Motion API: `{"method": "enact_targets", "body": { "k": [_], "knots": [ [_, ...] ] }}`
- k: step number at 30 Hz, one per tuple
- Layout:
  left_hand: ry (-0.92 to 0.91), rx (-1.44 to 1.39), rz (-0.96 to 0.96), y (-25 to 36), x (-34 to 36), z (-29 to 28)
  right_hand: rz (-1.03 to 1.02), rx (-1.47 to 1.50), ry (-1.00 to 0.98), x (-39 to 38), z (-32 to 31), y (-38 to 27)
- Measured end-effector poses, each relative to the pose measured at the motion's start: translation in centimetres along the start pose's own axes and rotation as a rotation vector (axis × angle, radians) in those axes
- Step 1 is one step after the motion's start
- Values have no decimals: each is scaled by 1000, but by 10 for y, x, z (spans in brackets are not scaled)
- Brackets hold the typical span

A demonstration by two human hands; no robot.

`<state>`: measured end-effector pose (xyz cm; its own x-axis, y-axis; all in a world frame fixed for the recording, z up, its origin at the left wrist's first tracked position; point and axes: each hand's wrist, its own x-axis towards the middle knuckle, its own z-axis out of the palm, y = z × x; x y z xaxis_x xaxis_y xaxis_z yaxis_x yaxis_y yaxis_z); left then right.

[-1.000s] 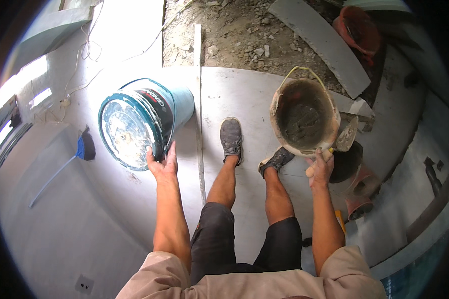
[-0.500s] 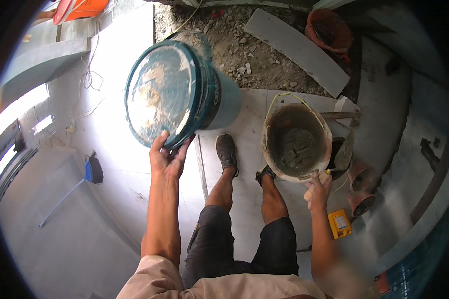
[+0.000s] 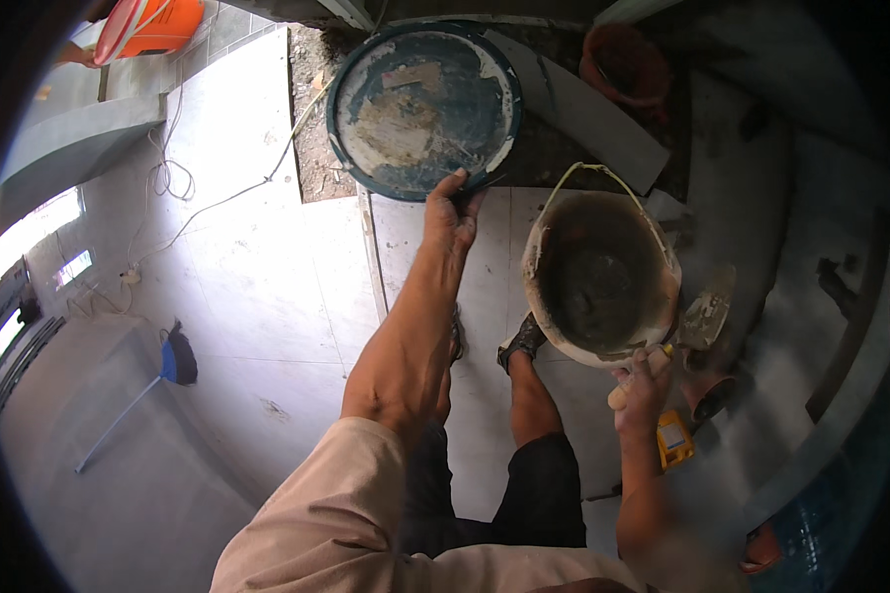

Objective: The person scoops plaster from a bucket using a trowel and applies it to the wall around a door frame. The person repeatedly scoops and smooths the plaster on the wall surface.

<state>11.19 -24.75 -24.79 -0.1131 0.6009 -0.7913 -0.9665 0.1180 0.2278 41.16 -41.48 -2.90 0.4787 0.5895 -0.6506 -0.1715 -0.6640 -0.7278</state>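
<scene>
My left hand (image 3: 450, 219) grips the near edge of a teal bucket (image 3: 425, 111), thumb on top and fingers curled under the rim. The bucket's round face, smeared with dried whitish mortar, is turned up toward me and hides its sides. My right hand (image 3: 645, 387) is closed round the wooden handle of a trowel (image 3: 708, 308), whose mortar-coated blade points away to the right. Just beyond that hand is a pale mortar bucket (image 3: 554, 326) with a yellowish bail, wet grey mix inside; the hand overlaps its near rim, so contact is unclear.
Rubble and a long grey board (image 3: 603, 128) lie beyond the buckets, with a reddish bucket (image 3: 625, 69) behind. A yellow jug (image 3: 674, 442) stands right of my forearm. Loose cable (image 3: 218, 208) crosses the left floor near a blue broom (image 3: 178, 356). Another person's hand (image 3: 77, 54) touches an orange bucket (image 3: 163, 28).
My left hand has carried the teal bucket away from me and to the right, and its face has turned further up. The trowel blade has swung out to the right of the mortar bucket.
</scene>
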Motion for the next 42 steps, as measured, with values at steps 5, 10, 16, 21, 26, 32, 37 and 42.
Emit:
{"method": "enact_targets", "body": {
  "k": [5,10,16,21,26,32,37,42],
  "knots": [
    [-12,341,-231,33,-31,-12,-75,50,69,-27,19,-35],
    [-58,851,-527,41,-122,-1,-133,-20,-2,-59,9,-90],
    [-412,778,-584,60,-273,49,-209,-44,-370,-111,-17,-160],
    [-310,874,-465,111,-354,48,-222,85,-582,-170,-2,-201],
    [-127,685,-317,165,-437,54,-214,28,-771,-204,20,-218],
    [-70,637,-320,255,-473,5,-161,-35,-1053,-275,93,-238],
    [-11,645,-287,327,-491,3,-59,-43,-1119,-320,153,-249],
    [7,658,-248,401,-497,-29,-511,-435,-1218,-342,201,-228]
  ]
}}
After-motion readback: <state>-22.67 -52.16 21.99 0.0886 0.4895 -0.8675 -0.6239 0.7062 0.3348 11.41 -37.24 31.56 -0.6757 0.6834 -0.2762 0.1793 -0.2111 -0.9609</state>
